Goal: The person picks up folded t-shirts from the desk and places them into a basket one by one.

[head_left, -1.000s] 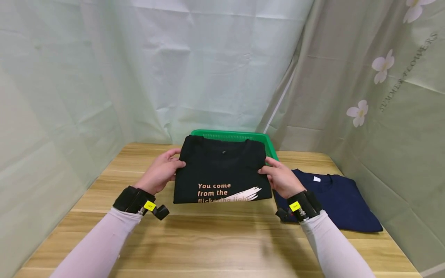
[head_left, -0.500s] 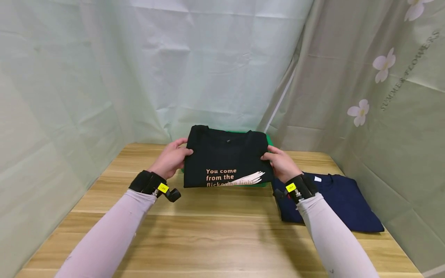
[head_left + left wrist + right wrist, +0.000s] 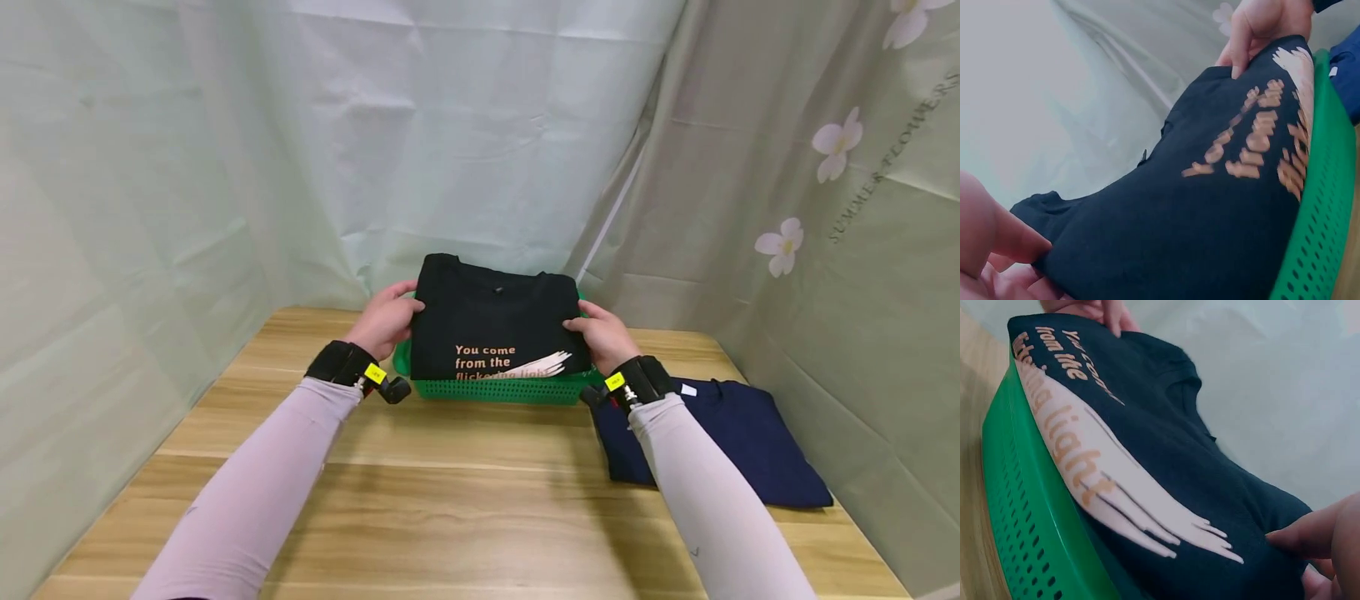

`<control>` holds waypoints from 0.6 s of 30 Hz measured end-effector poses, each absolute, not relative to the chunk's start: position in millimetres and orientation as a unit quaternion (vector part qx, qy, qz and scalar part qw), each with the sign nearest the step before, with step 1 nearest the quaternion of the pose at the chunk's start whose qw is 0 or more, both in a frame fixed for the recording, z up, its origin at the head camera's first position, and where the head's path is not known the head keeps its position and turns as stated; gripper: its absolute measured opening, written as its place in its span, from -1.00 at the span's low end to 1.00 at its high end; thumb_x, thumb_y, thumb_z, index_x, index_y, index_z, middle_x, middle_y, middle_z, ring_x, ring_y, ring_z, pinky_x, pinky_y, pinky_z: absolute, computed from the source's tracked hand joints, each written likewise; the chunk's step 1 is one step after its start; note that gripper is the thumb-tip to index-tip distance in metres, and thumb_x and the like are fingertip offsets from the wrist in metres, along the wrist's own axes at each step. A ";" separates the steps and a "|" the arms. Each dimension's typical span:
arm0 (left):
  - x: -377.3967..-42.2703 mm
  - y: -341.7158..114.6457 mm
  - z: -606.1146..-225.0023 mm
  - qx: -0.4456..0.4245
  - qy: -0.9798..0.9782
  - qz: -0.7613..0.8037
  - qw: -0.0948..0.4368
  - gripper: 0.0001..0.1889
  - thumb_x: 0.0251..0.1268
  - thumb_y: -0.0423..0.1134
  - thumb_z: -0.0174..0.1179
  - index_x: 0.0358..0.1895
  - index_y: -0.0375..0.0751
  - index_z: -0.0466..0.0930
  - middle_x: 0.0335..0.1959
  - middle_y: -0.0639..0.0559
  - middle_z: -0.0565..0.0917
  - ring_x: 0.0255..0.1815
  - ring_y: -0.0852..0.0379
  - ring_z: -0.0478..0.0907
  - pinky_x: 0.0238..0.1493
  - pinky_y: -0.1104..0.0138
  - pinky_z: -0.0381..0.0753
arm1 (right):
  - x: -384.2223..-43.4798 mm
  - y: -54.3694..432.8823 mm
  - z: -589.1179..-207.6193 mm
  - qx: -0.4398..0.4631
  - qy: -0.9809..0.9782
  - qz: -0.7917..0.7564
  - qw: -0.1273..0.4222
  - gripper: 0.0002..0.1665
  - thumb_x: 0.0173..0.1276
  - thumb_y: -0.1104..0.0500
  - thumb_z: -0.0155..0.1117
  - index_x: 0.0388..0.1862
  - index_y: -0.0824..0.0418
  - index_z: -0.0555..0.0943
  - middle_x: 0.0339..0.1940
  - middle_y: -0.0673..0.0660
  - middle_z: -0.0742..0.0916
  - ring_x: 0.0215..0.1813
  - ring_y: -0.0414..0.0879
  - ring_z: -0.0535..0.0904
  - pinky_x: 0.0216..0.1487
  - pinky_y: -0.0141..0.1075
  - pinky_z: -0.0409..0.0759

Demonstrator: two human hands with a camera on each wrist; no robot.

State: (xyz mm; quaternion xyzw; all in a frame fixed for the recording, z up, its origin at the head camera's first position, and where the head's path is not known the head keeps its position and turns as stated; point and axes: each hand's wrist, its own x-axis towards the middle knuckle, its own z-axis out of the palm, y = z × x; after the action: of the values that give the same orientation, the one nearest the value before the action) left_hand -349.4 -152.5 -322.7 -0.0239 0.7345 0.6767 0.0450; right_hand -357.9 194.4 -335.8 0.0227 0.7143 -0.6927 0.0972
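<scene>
A folded black T-shirt (image 3: 491, 321) with orange lettering and a white brush-stroke print lies over the green basket (image 3: 498, 390), held between both hands. My left hand (image 3: 387, 321) pinches its left edge, thumb on top. At the opposite edge my right hand (image 3: 606, 337) pinches the cloth the same way. In the left wrist view the black T-shirt (image 3: 1166, 219) sits just inside the front wall of the basket (image 3: 1319, 206). The right wrist view shows the basket's rim (image 3: 1041, 469) close along the shirt's printed edge. Most of the basket's inside is hidden by the shirt.
A folded navy T-shirt (image 3: 750, 442) with a white neck label lies on the right of the wooden table (image 3: 450, 500), partly behind the right forearm. Pale curtains (image 3: 480, 150) hang behind the table and along both sides.
Both hands have carried the black T-shirt away from me, from in front of the basket to over it. More of the basket's front wall now shows below the shirt. The navy T-shirt stays put.
</scene>
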 end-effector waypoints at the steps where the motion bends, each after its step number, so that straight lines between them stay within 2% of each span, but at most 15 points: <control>1: -351.0 -151.6 -322.7 -0.027 0.732 0.679 0.046 -0.35 0.71 -0.31 0.01 0.77 -0.04 0.20 0.43 -0.17 0.56 -0.08 0.20 0.61 -0.12 0.46 0.63 | -359.3 193.4 -336.1 0.025 0.713 -0.694 0.093 -0.08 0.68 0.28 0.11 0.88 0.05 0.00 0.83 0.23 0.26 0.68 0.16 0.39 0.48 -0.24 0.58; 3: -354.9 -149.7 -322.5 -0.031 0.726 0.685 0.047 -0.34 0.71 -0.32 0.00 0.78 -0.04 0.19 0.52 -0.20 0.52 0.03 0.16 0.60 -0.02 0.43 0.62 | -361.5 191.9 -336.9 0.027 0.714 -0.694 0.087 -0.08 0.69 0.29 0.11 0.88 0.06 0.00 0.82 0.26 0.27 0.68 0.17 0.39 0.59 -0.16 0.52; 5: -358.4 -148.0 -322.7 -0.028 0.716 0.695 0.048 -0.35 0.72 -0.32 -0.01 0.78 -0.05 0.19 0.54 -0.19 0.51 0.07 0.14 0.60 0.05 0.39 0.61 | -362.8 191.6 -338.0 0.030 0.717 -0.692 0.081 -0.08 0.69 0.28 0.12 0.88 0.06 0.01 0.81 0.28 0.29 0.65 0.15 0.44 0.58 -0.16 0.53; 7: -360.3 -146.7 -322.7 -0.024 0.709 0.703 0.047 -0.35 0.73 -0.32 -0.01 0.78 -0.05 0.19 0.47 -0.15 0.56 0.04 0.18 0.62 0.08 0.38 0.61 | -363.3 192.1 -339.4 0.030 0.722 -0.687 0.077 -0.09 0.69 0.27 0.13 0.88 0.06 0.02 0.80 0.28 0.30 0.53 0.05 0.54 0.45 -0.27 0.60; 9: -362.6 -145.7 -322.6 -0.015 0.704 0.708 0.044 -0.36 0.73 -0.31 0.00 0.78 -0.05 0.20 0.37 -0.08 0.60 -0.01 0.22 0.62 0.10 0.37 0.61 | -363.5 193.5 -340.8 0.033 0.734 -0.675 0.067 -0.12 0.71 0.22 0.16 0.87 0.05 0.07 0.78 0.26 0.34 0.18 -0.10 0.68 0.16 -0.42 0.63; 10: -362.9 -145.9 -322.4 -0.013 0.711 0.702 0.035 -0.37 0.73 -0.29 0.01 0.77 -0.04 0.22 0.26 -0.06 0.61 -0.13 0.24 0.60 0.06 0.36 0.59 | -363.3 194.5 -341.2 0.032 0.741 -0.668 0.062 -0.14 0.72 0.19 0.16 0.86 0.06 0.08 0.79 0.25 0.34 0.11 -0.15 0.64 0.07 -0.45 0.61; 11: -363.2 -146.5 -322.0 -0.010 0.720 0.694 0.025 -0.37 0.74 -0.27 0.02 0.76 -0.05 0.23 0.26 -0.04 0.59 -0.11 0.25 0.55 0.08 0.36 0.55 | -362.7 195.6 -341.2 0.030 0.751 -0.657 0.056 -0.15 0.73 0.15 0.16 0.86 0.08 0.08 0.78 0.25 0.35 0.09 -0.18 0.63 0.02 -0.47 0.59; 12: -362.6 -147.4 -321.4 -0.006 0.729 0.685 0.015 -0.37 0.74 -0.25 0.02 0.76 -0.05 0.23 0.29 -0.05 0.57 -0.07 0.21 0.54 0.09 0.33 0.51 | -362.1 196.9 -341.0 0.027 0.758 -0.650 0.049 -0.15 0.75 0.11 0.16 0.86 0.11 0.08 0.79 0.26 0.34 0.12 -0.16 0.65 0.06 -0.46 0.62; 14: -361.1 -150.6 -320.0 -0.002 0.742 0.670 0.001 -0.38 0.75 -0.21 0.01 0.76 -0.08 0.23 0.42 -0.14 0.53 0.12 0.09 0.56 0.26 0.23 0.52 | -360.3 199.7 -339.6 0.020 0.763 -0.645 0.034 -0.15 0.76 0.05 0.14 0.85 0.18 0.08 0.79 0.29 0.33 0.30 -0.01 0.67 0.25 -0.35 0.68; 16: -357.8 -154.1 -318.1 0.000 0.754 0.657 -0.008 -0.39 0.76 -0.17 0.01 0.75 -0.11 0.23 0.59 -0.23 0.44 0.39 -0.08 0.52 0.47 0.13 0.49 | -358.3 202.7 -337.3 0.010 0.758 -0.652 0.025 -0.14 0.78 0.02 0.11 0.85 0.25 0.03 0.80 0.33 0.28 0.66 0.20 0.44 0.55 -0.12 0.59; 17: -356.4 -155.6 -317.6 0.004 0.752 0.659 -0.005 -0.39 0.77 -0.17 -0.01 0.76 -0.14 0.22 0.70 -0.23 0.33 0.58 -0.16 0.40 0.61 0.06 0.42 | -357.4 203.9 -336.2 0.005 0.753 -0.657 0.021 -0.13 0.79 0.02 0.10 0.85 0.26 0.02 0.80 0.35 0.27 0.72 0.27 0.36 0.63 -0.02 0.52; 18: -354.7 -157.1 -317.4 0.006 0.750 0.662 0.001 -0.39 0.78 -0.16 -0.01 0.76 -0.15 0.21 0.73 -0.26 0.30 0.67 -0.22 0.34 0.68 0.00 0.37 | -356.8 204.9 -335.4 0.002 0.747 -0.665 0.019 -0.14 0.79 0.03 0.09 0.84 0.27 0.02 0.80 0.35 0.27 0.74 0.31 0.31 0.68 0.05 0.45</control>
State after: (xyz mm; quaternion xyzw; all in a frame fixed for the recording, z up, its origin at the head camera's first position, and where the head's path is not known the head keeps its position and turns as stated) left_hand -354.7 -157.1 -317.4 0.0065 0.7498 0.6616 0.0007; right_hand -356.8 204.9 -335.4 0.0023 0.7470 -0.6645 0.0190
